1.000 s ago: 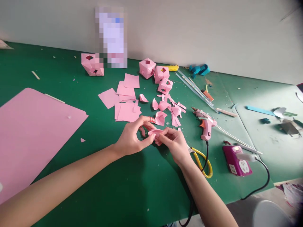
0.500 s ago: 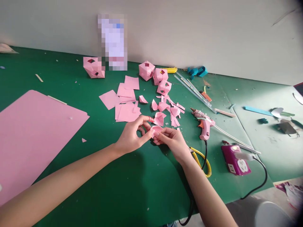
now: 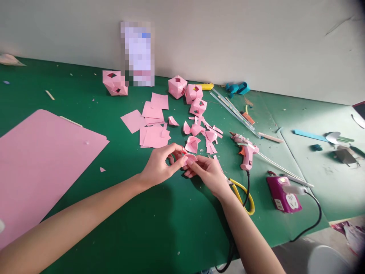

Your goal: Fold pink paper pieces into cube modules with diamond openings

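Observation:
Between my two hands is a small folded piece of pink paper (image 3: 190, 157), partly covered by fingers. My left hand (image 3: 163, 161) pinches its left side, with a red-and-white wrap on one fingertip. On the other side my right hand (image 3: 207, 172) grips it between thumb and fingers. Just beyond lies a cupped pink paper piece (image 3: 192, 144), with smaller folded pieces (image 3: 196, 129) and cut strips (image 3: 211, 146) behind it. Square pink sheets (image 3: 155, 136) lie in loose piles to the left. Pink paper polyhedra (image 3: 177, 87) with square holes stand near the wall.
A pink glue gun (image 3: 248, 152) lies to the right, its cord near yellow-handled scissors (image 3: 251, 203). Farther right sits a purple power adapter (image 3: 282, 194). Large pink sheets (image 3: 51, 163) cover the left. Clear glue sticks (image 3: 234, 112) lie behind; a blurred-out panel (image 3: 138, 53) leans at the wall.
The held paper has turned slightly and looks flatter between my fingers. Both hands stay in nearly the same place, and the camera view has shifted a little.

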Action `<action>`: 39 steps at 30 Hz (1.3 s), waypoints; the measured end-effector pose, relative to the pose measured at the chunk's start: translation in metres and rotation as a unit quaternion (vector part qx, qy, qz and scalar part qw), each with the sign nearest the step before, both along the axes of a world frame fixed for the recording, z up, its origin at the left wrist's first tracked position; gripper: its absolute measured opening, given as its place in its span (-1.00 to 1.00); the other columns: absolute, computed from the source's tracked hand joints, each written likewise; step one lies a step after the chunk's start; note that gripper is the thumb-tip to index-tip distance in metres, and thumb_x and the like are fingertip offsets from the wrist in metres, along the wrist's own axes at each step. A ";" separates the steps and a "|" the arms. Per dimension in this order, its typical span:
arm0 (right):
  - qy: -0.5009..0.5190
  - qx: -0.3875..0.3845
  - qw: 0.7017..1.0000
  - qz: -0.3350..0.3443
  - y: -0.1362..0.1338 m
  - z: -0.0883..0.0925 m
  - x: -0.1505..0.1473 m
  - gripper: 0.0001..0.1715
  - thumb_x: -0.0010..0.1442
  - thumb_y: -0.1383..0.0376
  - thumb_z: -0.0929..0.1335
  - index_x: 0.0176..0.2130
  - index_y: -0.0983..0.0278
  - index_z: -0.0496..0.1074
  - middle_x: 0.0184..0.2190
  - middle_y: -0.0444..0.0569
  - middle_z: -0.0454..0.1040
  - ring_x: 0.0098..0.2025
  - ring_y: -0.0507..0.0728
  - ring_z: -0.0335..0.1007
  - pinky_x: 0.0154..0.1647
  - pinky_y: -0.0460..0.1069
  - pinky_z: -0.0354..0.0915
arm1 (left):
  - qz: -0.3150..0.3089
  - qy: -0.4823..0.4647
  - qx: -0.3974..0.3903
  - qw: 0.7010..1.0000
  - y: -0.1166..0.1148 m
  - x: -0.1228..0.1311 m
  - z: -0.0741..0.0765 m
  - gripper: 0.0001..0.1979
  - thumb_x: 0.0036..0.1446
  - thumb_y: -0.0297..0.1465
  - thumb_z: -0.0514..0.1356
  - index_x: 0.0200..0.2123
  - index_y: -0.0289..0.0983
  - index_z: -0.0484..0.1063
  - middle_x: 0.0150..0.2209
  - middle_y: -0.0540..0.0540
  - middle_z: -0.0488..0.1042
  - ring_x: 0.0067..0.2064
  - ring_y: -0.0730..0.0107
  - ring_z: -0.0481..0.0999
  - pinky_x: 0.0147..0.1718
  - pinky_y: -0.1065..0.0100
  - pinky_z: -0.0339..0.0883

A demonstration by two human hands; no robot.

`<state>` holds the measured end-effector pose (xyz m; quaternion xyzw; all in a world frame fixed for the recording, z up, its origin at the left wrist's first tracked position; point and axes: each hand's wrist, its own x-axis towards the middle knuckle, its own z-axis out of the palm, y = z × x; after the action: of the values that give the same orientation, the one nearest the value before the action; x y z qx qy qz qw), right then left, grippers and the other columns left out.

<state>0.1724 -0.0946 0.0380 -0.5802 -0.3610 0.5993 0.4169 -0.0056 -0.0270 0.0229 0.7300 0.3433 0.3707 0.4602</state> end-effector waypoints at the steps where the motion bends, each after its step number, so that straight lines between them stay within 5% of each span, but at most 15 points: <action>1: -0.011 0.002 1.000 -0.004 -0.001 -0.001 -0.001 -0.46 0.11 -0.15 0.53 -0.31 0.28 0.57 -0.44 -0.06 0.61 -0.45 0.05 0.55 -0.37 -0.03 0.51 | -0.006 -0.002 0.009 1.000 0.000 0.000 -0.001 -0.87 0.27 -0.31 0.29 -0.20 -0.25 0.51 -0.29 -0.05 0.66 -0.31 0.43 0.63 -0.39 0.45 0.50; 25: -0.056 0.047 0.995 -0.066 -0.004 0.001 0.000 -0.43 0.09 -0.16 0.53 -0.46 0.22 0.38 -0.56 -0.13 0.49 -0.59 0.02 0.38 -0.54 -0.05 0.32 | -0.005 -0.009 -0.018 1.000 0.002 -0.002 0.008 -0.74 0.39 -0.20 0.14 -0.25 -0.24 0.49 -0.40 -0.04 0.61 -0.38 0.42 0.58 -0.42 0.43 0.42; 39: 0.003 0.009 0.997 -0.080 0.007 -0.008 0.001 -0.41 -0.08 -0.14 0.59 -0.35 0.29 0.54 -0.45 -0.07 0.59 -0.51 0.02 0.50 -0.57 -0.10 0.45 | 0.054 -0.022 -0.034 0.998 0.007 -0.002 -0.004 -0.67 0.44 -0.10 0.09 -0.17 -0.23 0.46 -0.38 -0.04 0.59 -0.36 0.42 0.57 -0.39 0.42 0.41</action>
<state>0.1733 -0.0880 0.0296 -0.6016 -0.3171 0.5626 0.4702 -0.0073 -0.0202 0.0190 0.6859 0.3842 0.3990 0.4719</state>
